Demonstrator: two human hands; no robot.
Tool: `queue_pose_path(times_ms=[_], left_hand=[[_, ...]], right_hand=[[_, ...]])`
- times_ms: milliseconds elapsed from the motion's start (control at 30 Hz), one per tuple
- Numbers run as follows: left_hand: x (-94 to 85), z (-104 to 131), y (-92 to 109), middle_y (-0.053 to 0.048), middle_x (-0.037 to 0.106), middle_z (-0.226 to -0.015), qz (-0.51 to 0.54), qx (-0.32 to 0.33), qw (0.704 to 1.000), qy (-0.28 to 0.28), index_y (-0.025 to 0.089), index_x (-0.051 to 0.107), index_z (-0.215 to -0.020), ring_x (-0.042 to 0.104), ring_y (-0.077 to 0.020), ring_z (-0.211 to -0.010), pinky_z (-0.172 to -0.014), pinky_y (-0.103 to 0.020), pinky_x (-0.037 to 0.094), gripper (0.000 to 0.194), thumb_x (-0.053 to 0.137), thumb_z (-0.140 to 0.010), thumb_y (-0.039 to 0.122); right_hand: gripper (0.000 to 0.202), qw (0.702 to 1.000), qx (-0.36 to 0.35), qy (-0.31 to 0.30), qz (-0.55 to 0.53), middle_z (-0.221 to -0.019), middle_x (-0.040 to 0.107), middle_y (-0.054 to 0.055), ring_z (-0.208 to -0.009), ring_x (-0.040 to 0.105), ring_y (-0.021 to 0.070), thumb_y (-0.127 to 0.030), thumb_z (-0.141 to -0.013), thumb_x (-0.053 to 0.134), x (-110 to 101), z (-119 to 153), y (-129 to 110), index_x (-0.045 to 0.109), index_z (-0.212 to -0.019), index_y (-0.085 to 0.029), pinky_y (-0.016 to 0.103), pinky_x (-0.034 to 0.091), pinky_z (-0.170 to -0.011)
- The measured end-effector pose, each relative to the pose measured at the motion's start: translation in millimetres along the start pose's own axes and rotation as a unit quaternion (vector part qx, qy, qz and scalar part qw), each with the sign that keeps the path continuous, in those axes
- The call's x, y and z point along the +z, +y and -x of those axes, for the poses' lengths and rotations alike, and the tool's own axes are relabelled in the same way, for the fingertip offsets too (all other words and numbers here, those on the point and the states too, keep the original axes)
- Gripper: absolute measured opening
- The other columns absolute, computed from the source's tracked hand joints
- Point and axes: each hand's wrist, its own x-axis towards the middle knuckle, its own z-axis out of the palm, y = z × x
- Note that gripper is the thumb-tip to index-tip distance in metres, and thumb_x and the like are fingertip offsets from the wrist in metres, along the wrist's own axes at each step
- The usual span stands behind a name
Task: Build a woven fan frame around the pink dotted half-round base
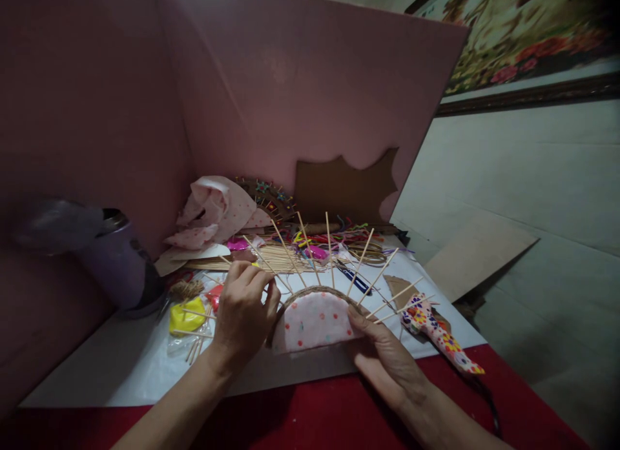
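Note:
My right hand (387, 356) grips the right end of a half-round piece (314, 321) covered in white cloth with red dots. Brown twine-like trim (317, 288) runs along its curved edge. Several thin wooden sticks (329, 250) fan outward from that edge. At the piece's left end, my left hand (245, 311) has its thumb and fingers pinched on a thin wooden stick (224, 260), partly hidden by the hand. The piece is held tilted above the front of the white-covered table.
A floral-patterned glue gun (440, 337) lies at the right, its cable trailing over red cloth (300, 418). Behind are loose sticks (276, 259), a blue cutter (356, 280), dotted cloth (217, 208) and cut cardboard (339, 188). Yellow material (186, 316) and a purple flask (119, 263) stand left.

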Motion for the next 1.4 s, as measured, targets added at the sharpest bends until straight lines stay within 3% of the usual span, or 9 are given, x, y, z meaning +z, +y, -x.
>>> queue_pose_path(times_ms=[167, 600, 1000, 1400], left_hand=[[0.3, -0.5, -0.1, -0.008, 0.061, -0.069, -0.001, -0.001, 1.000, -0.001, 0.016, 0.058, -0.069, 0.048, -0.0230, -0.077, -0.070, -0.040, 0.045, 0.012, 0.053, -0.078, 0.010], [-1.1, 0.4, 1.2, -0.008, 0.064, -0.070, -0.051, -0.014, 0.999, -0.009, 0.016, 0.060, -0.069, 0.050, -0.0254, -0.081, -0.076, -0.044, 0.044, 0.010, 0.055, -0.077, 0.014], [-3.1, 0.6, 2.0, -0.007, 0.067, -0.074, -0.080, -0.022, 0.996, -0.018, 0.017, 0.062, -0.072, 0.053, -0.0294, -0.088, -0.077, -0.046, 0.039, 0.007, 0.057, -0.076, 0.017], [-3.8, 1.5, 1.2, -0.007, 0.068, -0.078, -0.069, -0.026, 0.997, -0.007, 0.018, 0.066, -0.074, 0.052, -0.0294, -0.093, -0.082, -0.046, 0.037, 0.009, 0.057, -0.076, 0.017]], right_hand=[[0.029, 0.999, 0.010, -0.025, -0.023, -0.100, 0.071, 0.007, -0.090, 0.064, 0.0232, -0.024, -0.075, 0.066, -5.8, -2.4, 4.1, 0.067, -0.103, -0.019, 0.040, 0.046, -0.087], [0.028, 0.999, 0.001, -0.019, -0.029, -0.101, 0.072, 0.005, -0.090, 0.064, 0.0190, -0.022, -0.075, 0.068, -2.2, -1.7, 2.6, 0.069, -0.102, -0.018, 0.031, 0.045, -0.087], [0.025, 0.999, 0.005, -0.022, -0.047, -0.098, 0.072, 0.004, -0.092, 0.064, 0.0197, -0.015, -0.076, 0.064, -6.7, -5.1, 6.3, 0.069, -0.101, -0.018, 0.033, 0.044, -0.089], [0.032, 0.999, -0.004, -0.028, -0.036, -0.104, 0.070, 0.007, -0.096, 0.062, 0.0245, -0.024, -0.072, 0.070, -9.9, -8.0, 8.9, 0.068, -0.103, -0.018, 0.038, 0.044, -0.089]])
